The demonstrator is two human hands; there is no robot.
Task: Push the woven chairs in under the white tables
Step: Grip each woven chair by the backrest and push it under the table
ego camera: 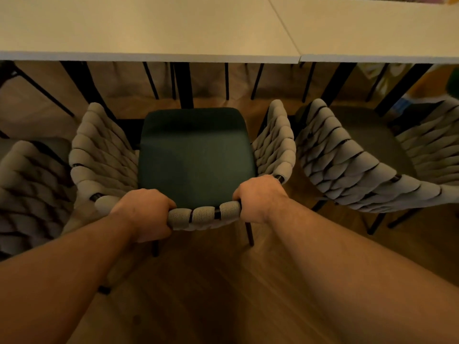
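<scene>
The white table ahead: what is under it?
Dark legs, wooden floor and a pale curtain show beneath the white table. The green seat of the woven chair looks mostly outside the edge. The table hides anything farther back.

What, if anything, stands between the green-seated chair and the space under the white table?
A thick black leg under the white table stands straight ahead of the woven chair; how far back it stands is unclear. Otherwise nothing visible.

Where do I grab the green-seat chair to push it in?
Grab the woven top rail of its back from behind, like the left hand and right hand do. It's a round bar facing you, and the seat points at the white table.
</scene>
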